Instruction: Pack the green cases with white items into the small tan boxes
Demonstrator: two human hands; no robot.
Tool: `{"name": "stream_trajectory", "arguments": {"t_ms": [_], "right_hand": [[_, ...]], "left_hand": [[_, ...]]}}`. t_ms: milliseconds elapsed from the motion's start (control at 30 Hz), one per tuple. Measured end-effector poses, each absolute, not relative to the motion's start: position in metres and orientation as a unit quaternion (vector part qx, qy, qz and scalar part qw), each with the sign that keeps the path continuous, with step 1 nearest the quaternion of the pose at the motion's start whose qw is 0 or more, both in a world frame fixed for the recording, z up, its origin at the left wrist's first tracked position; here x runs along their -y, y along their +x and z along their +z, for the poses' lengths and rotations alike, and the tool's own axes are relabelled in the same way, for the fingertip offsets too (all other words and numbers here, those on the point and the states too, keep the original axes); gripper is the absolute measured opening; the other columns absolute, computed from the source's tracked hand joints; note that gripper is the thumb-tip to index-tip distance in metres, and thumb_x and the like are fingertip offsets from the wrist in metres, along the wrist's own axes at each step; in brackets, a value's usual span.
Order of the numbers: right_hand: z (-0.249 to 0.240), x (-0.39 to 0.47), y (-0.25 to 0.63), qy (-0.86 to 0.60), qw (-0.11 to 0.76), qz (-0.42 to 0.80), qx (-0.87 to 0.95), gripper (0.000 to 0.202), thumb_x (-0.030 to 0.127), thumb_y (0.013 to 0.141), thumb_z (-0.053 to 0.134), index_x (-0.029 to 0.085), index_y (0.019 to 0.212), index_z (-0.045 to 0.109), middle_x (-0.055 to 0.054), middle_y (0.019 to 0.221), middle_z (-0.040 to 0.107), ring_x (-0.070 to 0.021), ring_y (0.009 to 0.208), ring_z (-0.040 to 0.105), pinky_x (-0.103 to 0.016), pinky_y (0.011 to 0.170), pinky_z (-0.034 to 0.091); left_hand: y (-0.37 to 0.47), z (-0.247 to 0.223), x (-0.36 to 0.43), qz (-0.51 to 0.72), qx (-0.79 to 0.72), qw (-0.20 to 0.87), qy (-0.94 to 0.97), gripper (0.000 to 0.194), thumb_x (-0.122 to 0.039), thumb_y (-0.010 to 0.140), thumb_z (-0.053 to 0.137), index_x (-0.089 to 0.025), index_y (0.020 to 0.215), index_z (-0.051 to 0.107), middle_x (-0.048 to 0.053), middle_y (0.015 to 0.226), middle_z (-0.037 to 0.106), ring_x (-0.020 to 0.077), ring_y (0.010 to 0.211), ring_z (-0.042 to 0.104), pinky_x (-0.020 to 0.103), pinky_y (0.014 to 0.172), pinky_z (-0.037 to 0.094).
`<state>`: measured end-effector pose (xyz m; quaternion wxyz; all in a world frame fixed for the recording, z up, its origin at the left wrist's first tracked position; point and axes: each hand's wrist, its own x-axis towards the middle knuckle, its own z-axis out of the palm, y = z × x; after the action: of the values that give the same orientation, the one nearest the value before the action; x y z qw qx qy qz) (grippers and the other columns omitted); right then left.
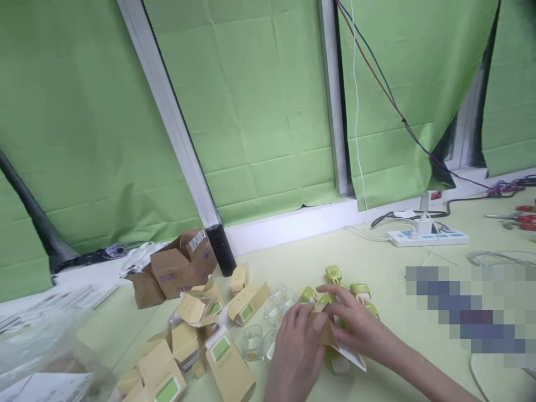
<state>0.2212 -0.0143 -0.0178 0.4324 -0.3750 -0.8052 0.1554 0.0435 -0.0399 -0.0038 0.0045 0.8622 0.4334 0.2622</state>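
My left hand (299,346) and my right hand (355,318) are both closed on a small tan cardboard box (329,334), its end flap raised between my fingers. A white edge of card sticks out below the right palm. Around and partly under my hands lie several small green-topped items with loops, among them a green square one (334,273) and another green one (360,288). Clear plastic cups (252,341) stand just left of my left hand. What is inside the held box is hidden.
Several opened tan boxes (230,363) are heaped to the left. Behind them stand a brown carton (180,268) and a black cylinder (221,250). A white power strip (429,238) with cables lies at the back right, red-handled tools (526,218) farther right. Plastic bags (46,340) lie at left.
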Motion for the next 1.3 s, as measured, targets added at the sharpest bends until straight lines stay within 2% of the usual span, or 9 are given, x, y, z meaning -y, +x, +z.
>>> {"name": "stream_trajectory", "arguments": {"t_ms": [133,233,367,500,733,833,1000,1167,1300], "right_hand": [[-0.002,0.012,0.228,-0.38,0.61,0.4,0.568,0.026,0.037,0.092,0.036,0.023,0.073,0.047,-0.007,0.124,0.054,-0.0264,0.113,0.052,-0.045,0.082,0.05],[0.01,0.012,0.238,-0.376,0.667,0.435,0.474,0.027,0.042,0.093,0.027,0.025,0.078,0.042,-0.006,0.099,0.065,-0.0238,0.09,0.064,-0.039,0.069,0.054],[0.009,0.012,0.241,-0.406,0.523,0.243,0.709,0.021,0.041,0.086,0.048,0.026,0.1,0.052,-0.004,0.088,0.064,-0.0224,0.081,0.063,-0.035,0.068,0.052],[0.001,0.005,0.233,-0.349,0.305,-0.082,0.882,0.042,0.025,0.08,0.061,0.029,0.121,0.05,-0.004,0.085,0.061,-0.0228,0.076,0.058,-0.034,0.061,0.05],[0.004,-0.009,0.225,-0.265,0.322,-0.248,0.874,0.022,0.011,0.09,0.043,0.017,0.106,0.057,-0.008,0.09,0.063,-0.0219,0.088,0.056,-0.036,0.077,0.046],[0.008,-0.012,0.218,-0.251,0.313,-0.236,0.885,0.016,0.014,0.09,0.044,0.015,0.095,0.058,-0.007,0.086,0.062,-0.0204,0.084,0.057,-0.033,0.073,0.046],[0.021,-0.02,0.207,-0.244,0.309,-0.209,0.895,0.026,0.022,0.088,0.05,0.018,0.114,0.052,-0.006,0.081,0.061,-0.0207,0.073,0.056,-0.033,0.063,0.046],[0.026,-0.03,0.197,-0.254,0.365,-0.121,0.888,0.03,0.005,0.086,0.042,0.022,0.107,0.055,-0.008,0.093,0.062,-0.0206,0.088,0.056,-0.039,0.081,0.042],[0.021,-0.035,0.197,-0.304,0.426,-0.033,0.851,0.009,0.021,0.086,0.05,0.021,0.091,0.057,-0.007,0.089,0.064,-0.0212,0.09,0.056,-0.04,0.084,0.042]], "left_hand": [[0.043,0.001,0.038,0.357,-0.556,0.15,0.735,0.056,-0.022,0.071,0.059,-0.023,0.124,0.041,0.01,0.122,0.052,0.0292,0.114,0.046,0.046,0.093,0.038],[0.041,0.003,0.029,0.45,-0.587,0.318,0.594,0.052,-0.036,0.067,0.066,-0.015,0.112,0.049,0.015,0.113,0.058,0.0296,0.101,0.056,0.042,0.085,0.045],[0.045,0.008,0.019,0.517,-0.474,0.571,0.427,0.05,-0.045,0.073,0.062,-0.011,0.108,0.051,0.015,0.103,0.064,0.0231,0.083,0.064,0.033,0.072,0.051],[0.052,0.015,0.018,0.515,-0.377,0.678,0.364,0.041,-0.041,0.077,0.061,-0.011,0.104,0.057,0.012,0.096,0.066,0.0182,0.078,0.064,0.029,0.071,0.052],[0.048,0.022,0.02,0.514,-0.321,0.772,0.192,0.04,-0.038,0.081,0.057,-0.005,0.104,0.057,0.011,0.09,0.067,0.0145,0.076,0.065,0.023,0.07,0.054],[0.037,0.028,0.022,0.508,-0.308,0.785,0.176,0.045,-0.042,0.082,0.053,-0.003,0.104,0.057,0.009,0.081,0.066,0.0154,0.073,0.065,0.025,0.07,0.055],[0.026,0.04,0.022,0.51,-0.397,0.724,0.24,0.045,-0.043,0.079,0.057,-0.005,0.105,0.058,0.009,0.075,0.064,0.0141,0.061,0.06,0.026,0.059,0.054],[0.031,0.045,0.016,0.512,-0.442,0.676,0.292,0.044,-0.044,0.08,0.055,-0.005,0.1,0.06,0.008,0.072,0.063,0.0136,0.06,0.059,0.025,0.06,0.052],[0.011,0.051,0.003,0.561,-0.488,0.583,0.326,0.042,-0.048,0.082,0.047,-0.011,0.097,0.061,0.011,0.082,0.066,0.0175,0.068,0.063,0.033,0.068,0.053]]}}
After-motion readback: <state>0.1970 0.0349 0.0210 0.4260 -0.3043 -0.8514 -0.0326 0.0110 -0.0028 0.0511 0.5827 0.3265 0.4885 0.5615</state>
